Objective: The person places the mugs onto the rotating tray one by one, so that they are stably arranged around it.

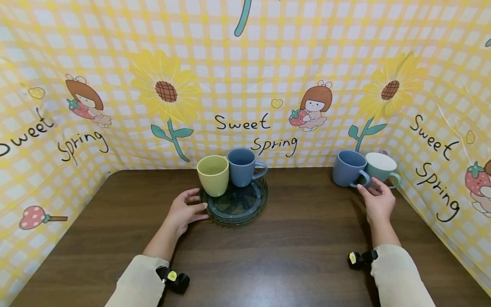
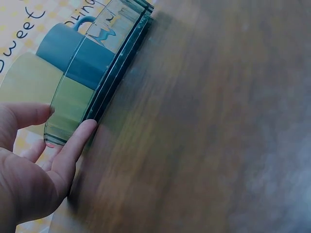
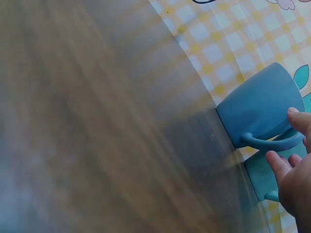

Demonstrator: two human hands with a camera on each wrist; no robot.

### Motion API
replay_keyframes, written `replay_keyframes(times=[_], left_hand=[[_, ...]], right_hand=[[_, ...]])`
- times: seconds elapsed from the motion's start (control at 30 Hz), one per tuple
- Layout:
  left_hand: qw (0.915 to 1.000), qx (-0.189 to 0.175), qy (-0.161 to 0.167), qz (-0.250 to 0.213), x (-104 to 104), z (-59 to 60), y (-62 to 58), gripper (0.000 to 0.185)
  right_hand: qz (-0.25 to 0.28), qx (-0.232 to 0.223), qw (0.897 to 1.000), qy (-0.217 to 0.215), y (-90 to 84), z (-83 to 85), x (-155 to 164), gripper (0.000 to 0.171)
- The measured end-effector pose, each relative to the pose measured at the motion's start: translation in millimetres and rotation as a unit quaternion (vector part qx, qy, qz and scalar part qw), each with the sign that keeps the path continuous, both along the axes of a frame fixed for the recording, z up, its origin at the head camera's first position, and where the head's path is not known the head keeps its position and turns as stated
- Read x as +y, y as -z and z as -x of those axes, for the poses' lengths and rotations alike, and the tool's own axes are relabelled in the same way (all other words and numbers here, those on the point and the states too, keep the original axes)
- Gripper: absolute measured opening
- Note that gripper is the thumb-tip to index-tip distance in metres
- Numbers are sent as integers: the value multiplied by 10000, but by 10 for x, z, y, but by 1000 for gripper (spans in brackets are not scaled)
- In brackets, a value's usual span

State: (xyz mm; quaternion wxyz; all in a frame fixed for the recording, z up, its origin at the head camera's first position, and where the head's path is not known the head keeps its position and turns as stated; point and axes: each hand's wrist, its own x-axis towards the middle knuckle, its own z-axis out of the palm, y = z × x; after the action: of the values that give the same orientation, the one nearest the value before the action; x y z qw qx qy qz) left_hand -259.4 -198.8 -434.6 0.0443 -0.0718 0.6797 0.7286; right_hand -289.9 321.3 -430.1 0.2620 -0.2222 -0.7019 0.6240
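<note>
Table (image 1: 287, 243): brown wood-grain top beneath both hands' fingers.
Right hand (image 1: 379, 202): fingers moderately parted, astride a blue mug's handle, with a gap showing; the step seems to be taking hold there, and the next move would call for narrowing on the handle.
Left hand (image 1: 182, 209): fingers spread beside the dish; firm contact I cannot tell; steadying it would suit.
Glass dish (image 1: 245, 202): just beyond the left fingers.
Lime-green cup (image 1: 213, 179): in the dish, above those fingertips.
Handled blue mug (image 1: 347, 170): on the table, right at the right fingertips.
Dish's blue mug (image 1: 241, 168): behind, farther from the left fingers.
Teal mug (image 1: 379, 175): white inside, just past the right fingers.
Checked cloth (image 1: 238, 76): beyond all fingers.
</note>
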Motion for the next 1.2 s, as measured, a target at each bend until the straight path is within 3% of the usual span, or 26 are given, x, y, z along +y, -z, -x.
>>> replay_keyframes(times=[0.3, 0.47, 0.57, 0.97, 1.2], left_hand=[[10000, -39, 24, -23, 2, -10, -6, 69], [10000, -54, 3, -38, 7, -25, -27, 68], [10000, -76, 3, -42, 9, -25, -30, 69], [9999, -79, 3, -99, 23, -29, -50, 68], [9999, -115, -40, -109, 15, -32, -37, 68]], right_hand=[[558, 377, 9977, 30, 32, 74, -3, 53], [1551, 832, 9844, -91, 57, 123, -20, 43], [1843, 927, 9785, -59, 77, 143, -25, 37], [2174, 1018, 9708, -2, 80, 205, -53, 42], [2501, 1075, 9622, -7, 69, 226, -57, 24]])
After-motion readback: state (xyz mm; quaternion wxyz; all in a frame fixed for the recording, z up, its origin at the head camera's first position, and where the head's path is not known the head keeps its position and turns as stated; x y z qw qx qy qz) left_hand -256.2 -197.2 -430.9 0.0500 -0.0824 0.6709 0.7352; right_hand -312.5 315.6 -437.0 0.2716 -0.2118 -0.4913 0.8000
